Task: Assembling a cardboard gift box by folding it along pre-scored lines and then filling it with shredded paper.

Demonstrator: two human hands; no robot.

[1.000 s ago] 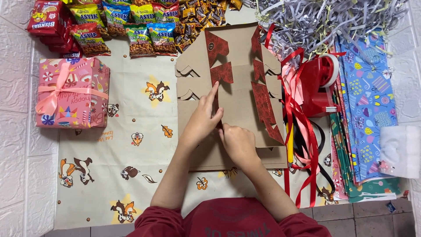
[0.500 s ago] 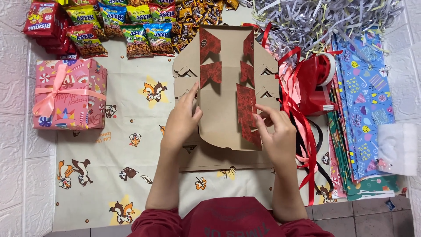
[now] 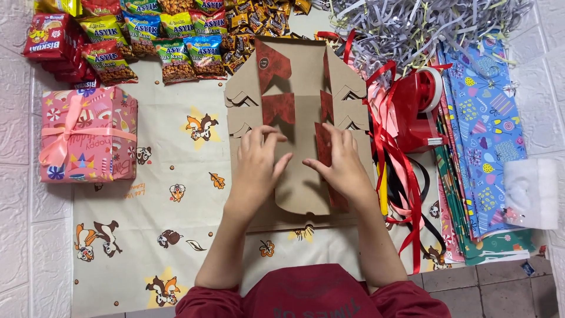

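Compared with half a second earlier, both hands have moved inward onto the centre panel of the flat brown cardboard box blank (image 3: 297,171). The left hand (image 3: 259,168) rests flat, fingers (image 3: 263,136) spread and slightly curled. The right hand (image 3: 344,168) presses flat, fingers (image 3: 337,134) close together. The blank lies under both palms on the patterned cloth (image 3: 147,235), beside red ribbons (image 3: 388,147).

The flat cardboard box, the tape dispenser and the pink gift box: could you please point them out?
flat cardboard box (image 3: 300,182): head view, bare brown panel.
tape dispenser (image 3: 415,112): head view, red body.
pink gift box (image 3: 88,134): head view, lid.
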